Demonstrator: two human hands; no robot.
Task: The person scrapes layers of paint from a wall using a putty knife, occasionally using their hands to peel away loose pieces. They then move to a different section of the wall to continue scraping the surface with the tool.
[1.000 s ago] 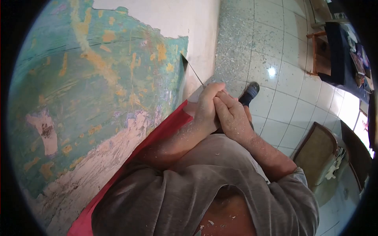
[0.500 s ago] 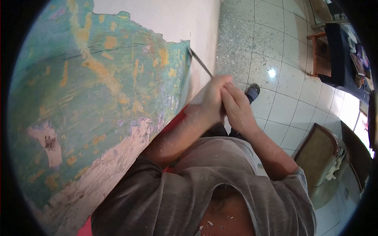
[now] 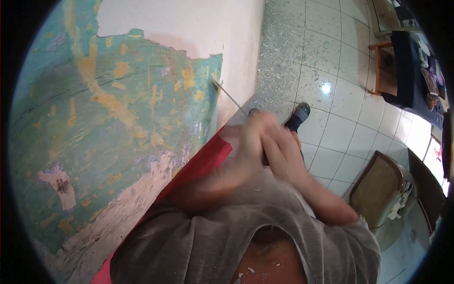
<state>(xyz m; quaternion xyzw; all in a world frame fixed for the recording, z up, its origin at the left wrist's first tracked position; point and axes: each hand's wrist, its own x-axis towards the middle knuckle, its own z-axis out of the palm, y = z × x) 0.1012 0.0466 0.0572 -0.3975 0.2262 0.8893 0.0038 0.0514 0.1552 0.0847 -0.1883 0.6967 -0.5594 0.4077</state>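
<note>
My left hand (image 3: pixel 248 139) and my right hand (image 3: pixel 283 144) are clasped together around the handle of a thin metal scraper (image 3: pixel 229 97); both are blurred by motion. The blade's tip touches the edge of the teal paint (image 3: pixel 142 109), where it meets bare white wall (image 3: pixel 189 23). The teal layer is worn, with orange patches and pale scraped areas. The handle is hidden inside my hands. Dust and paint flakes cover my forearms and grey sleeves.
A red band (image 3: pixel 203 163) runs along the wall below the paint. The tiled floor (image 3: pixel 331 94) is strewn with paint flakes near the wall. My dark shoe (image 3: pixel 297 116) is below the hands. A chair (image 3: pixel 373 187) and a dark-covered table (image 3: pixel 406 66) stand at right.
My clasped hands have pulled back toward my body and lower in the view. The blade tip slid back along the paint edge. The hands are now blurred.
</note>
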